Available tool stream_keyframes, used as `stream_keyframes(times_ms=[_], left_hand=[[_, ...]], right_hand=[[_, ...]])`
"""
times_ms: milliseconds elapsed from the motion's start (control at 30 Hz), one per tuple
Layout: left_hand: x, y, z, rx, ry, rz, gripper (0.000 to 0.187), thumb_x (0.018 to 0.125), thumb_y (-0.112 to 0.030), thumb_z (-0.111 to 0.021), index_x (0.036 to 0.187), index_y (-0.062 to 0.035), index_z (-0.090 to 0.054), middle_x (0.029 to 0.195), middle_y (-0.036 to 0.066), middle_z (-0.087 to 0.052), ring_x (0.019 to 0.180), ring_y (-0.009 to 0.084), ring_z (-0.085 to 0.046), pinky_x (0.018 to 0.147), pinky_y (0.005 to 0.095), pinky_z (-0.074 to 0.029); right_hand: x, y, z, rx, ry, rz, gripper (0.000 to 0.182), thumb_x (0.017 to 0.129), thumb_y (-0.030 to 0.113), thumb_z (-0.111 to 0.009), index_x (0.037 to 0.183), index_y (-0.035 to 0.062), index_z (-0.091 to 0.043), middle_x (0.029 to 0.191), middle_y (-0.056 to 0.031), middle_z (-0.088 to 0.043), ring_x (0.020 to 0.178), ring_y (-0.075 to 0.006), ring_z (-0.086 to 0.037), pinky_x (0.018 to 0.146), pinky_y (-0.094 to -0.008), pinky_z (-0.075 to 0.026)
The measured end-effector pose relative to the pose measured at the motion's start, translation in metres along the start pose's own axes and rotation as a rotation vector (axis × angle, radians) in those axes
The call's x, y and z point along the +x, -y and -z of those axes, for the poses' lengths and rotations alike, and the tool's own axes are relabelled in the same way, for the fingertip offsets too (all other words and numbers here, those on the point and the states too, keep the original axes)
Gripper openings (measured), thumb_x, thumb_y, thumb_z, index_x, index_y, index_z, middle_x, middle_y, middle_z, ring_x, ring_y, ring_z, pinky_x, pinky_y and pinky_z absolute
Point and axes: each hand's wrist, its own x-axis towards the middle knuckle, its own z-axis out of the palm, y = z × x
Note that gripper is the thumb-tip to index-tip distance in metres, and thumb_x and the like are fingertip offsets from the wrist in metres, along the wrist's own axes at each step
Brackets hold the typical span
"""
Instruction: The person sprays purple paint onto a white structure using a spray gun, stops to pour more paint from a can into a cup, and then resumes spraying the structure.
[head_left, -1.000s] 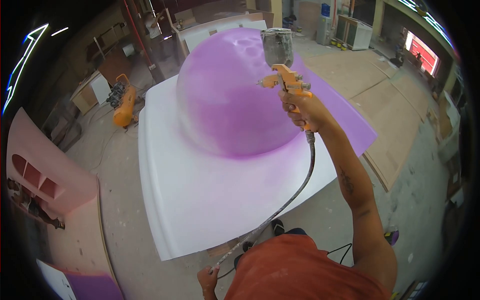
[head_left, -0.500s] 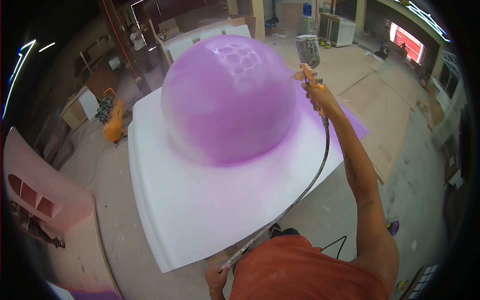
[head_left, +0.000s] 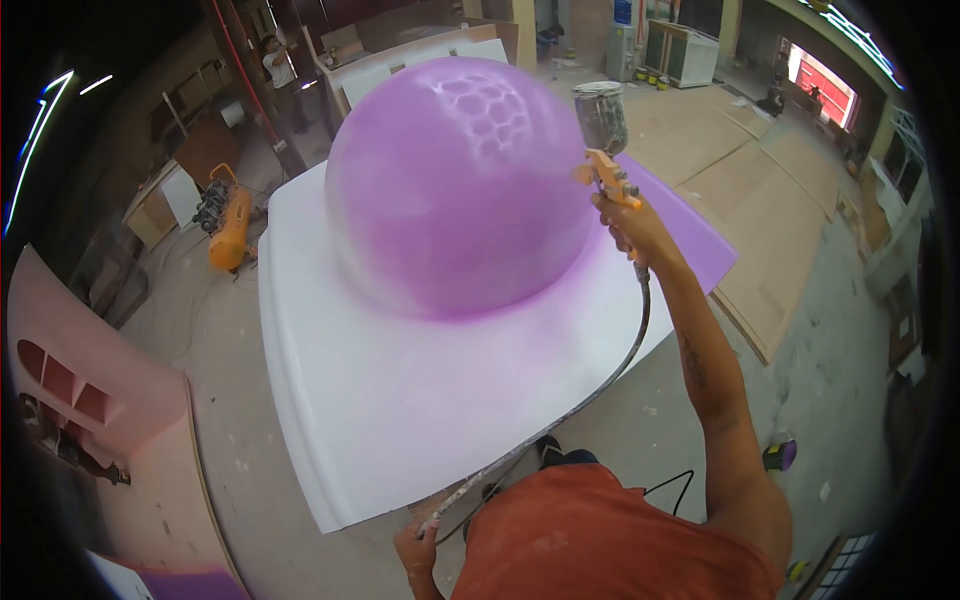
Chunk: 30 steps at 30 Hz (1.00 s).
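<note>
The spray gun (head_left: pixel 612 182) is gripped by the right hand (head_left: pixel 645 232), near the purple dome (head_left: pixel 450 210) on the white board (head_left: pixel 400 410). The hose (head_left: pixel 643 325) is held by the left hand (head_left: pixel 414 550). The board could be smudged by a sagging hose; drips could be made by too much spray. One gun, one hose, one dome, one board and two hands are seen.

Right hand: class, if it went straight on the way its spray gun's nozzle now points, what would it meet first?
The spray gun in the right hand would probably meet the right side of the purple dome first, though this single view leaves the gap unclear.
</note>
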Motion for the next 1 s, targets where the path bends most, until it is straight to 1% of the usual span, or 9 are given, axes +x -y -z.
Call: stream_keyframes(times_ms=[33,67,167,433,533,600,733,900,1000], left_hand=[[0.0,0.011,0.01,0.066,0.0,-0.018,0.03,0.079,-0.025,-0.079,0.076,0.0012,-0.066,0.061,0.018,-0.056,0.053,0.0308,-0.052,0.053,0.0417,-0.039],[0.002,0.021,0.019,0.068,-0.002,-0.016,0.03,0.079,-0.025,-0.079,0.076,0.0012,-0.066,0.061,0.018,-0.056,0.053,0.0308,-0.052,0.053,0.0417,-0.039],[-0.008,0.028,0.036,0.18,-0.055,-0.01,0.047,0.076,-0.025,-0.081,0.062,0.0006,-0.045,0.055,0.016,-0.044,0.05,0.0269,-0.039,0.05,0.0411,-0.034],[-0.002,0.033,0.065,0.109,-0.023,-0.056,0.048,0.073,-0.023,-0.084,0.06,-0.0011,-0.043,0.055,0.013,-0.039,0.049,0.0251,-0.036,0.049,0.0401,-0.031],[0.002,0.043,0.062,0.05,0.008,-0.088,0.049,0.073,-0.024,-0.084,0.058,-0.0014,-0.043,0.054,0.013,-0.039,0.049,0.0248,-0.036,0.049,0.0399,-0.03],[-0.006,0.034,0.041,0.014,0.025,-0.116,0.05,0.073,-0.025,-0.084,0.057,-0.0017,-0.043,0.054,0.012,-0.04,0.048,0.0249,-0.036,0.048,0.04,-0.03],[-0.018,0.003,-0.011,0.027,0.056,-0.183,0.05,0.073,-0.028,-0.084,0.056,-0.0023,-0.045,0.054,0.013,-0.041,0.047,0.0283,-0.038,0.048,0.0412,-0.03],[-0.019,-0.012,-0.066,0.05,0.066,-0.191,0.05,0.074,-0.03,-0.083,0.058,-0.002,-0.046,0.054,0.013,-0.041,0.048,0.0307,-0.04,0.049,0.042,-0.032],[-0.028,-0.02,-0.079,0.076,0.041,-0.19,0.048,0.075,-0.03,-0.083,0.06,-0.0018,-0.048,0.055,0.014,-0.041,0.048,0.0303,-0.041,0.049,0.0418,-0.033]], right_hand=[[-0.01,-0.005,-0.011,0.036,0.057,0.007,0.024,0.095,0.03,-0.067,0.089,0.0104,-0.055,0.066,0.0041,-0.046,0.046,-0.0037,-0.034,0.041,-0.0241,-0.025],[-0.019,-0.01,-0.022,0.072,0.113,0.014,0.024,0.095,0.03,-0.067,0.087,0.011,-0.054,0.066,0.0041,-0.046,0.046,-0.0034,-0.034,0.04,-0.0243,-0.025],[-0.053,0.003,-0.041,0.169,0.243,0.005,0.031,0.093,0.031,-0.069,0.079,0.0128,-0.048,0.063,0.0042,-0.044,0.044,-0.0044,-0.033,0.039,-0.0233,-0.025],[-0.077,0.002,-0.059,0.263,0.381,-0.036,0.027,0.093,0.03,-0.068,0.081,0.014,-0.05,0.063,0.0046,-0.045,0.044,-0.0036,-0.033,0.039,-0.023,-0.024],[-0.071,-0.013,-0.055,0.215,0.256,-0.045,0.036,0.093,0.034,-0.069,0.074,0.0144,-0.046,0.06,0.0067,-0.04,0.043,-0.0031,-0.031,0.038,-0.0223,-0.024],[-0.055,-0.034,-0.025,0.178,0.116,-0.025,0.024,0.094,0.026,-0.069,0.084,0.0125,-0.051,0.063,0.0048,-0.045,0.044,-0.003,-0.034,0.038,-0.0222,-0.025],[-0.015,-0.044,0.039,0.052,-0.082,-0.013,0.024,0.094,0.028,-0.069,0.089,0.0093,-0.055,0.063,0.004,-0.045,0.045,-0.0036,-0.034,0.04,-0.0237,-0.026],[0.049,-0.072,0.076,-0.063,-0.236,0.097,0.033,0.094,0.035,-0.065,0.089,0.004,-0.057,0.066,0.0022,-0.048,0.049,-0.0074,-0.038,0.044,-0.0266,-0.031],[0.063,-0.075,0.087,-0.097,-0.271,0.105,0.032,0.094,0.036,-0.066,0.088,0.0046,-0.058,0.066,0.0018,-0.048,0.049,-0.0076,-0.038,0.044,-0.027,-0.031]])
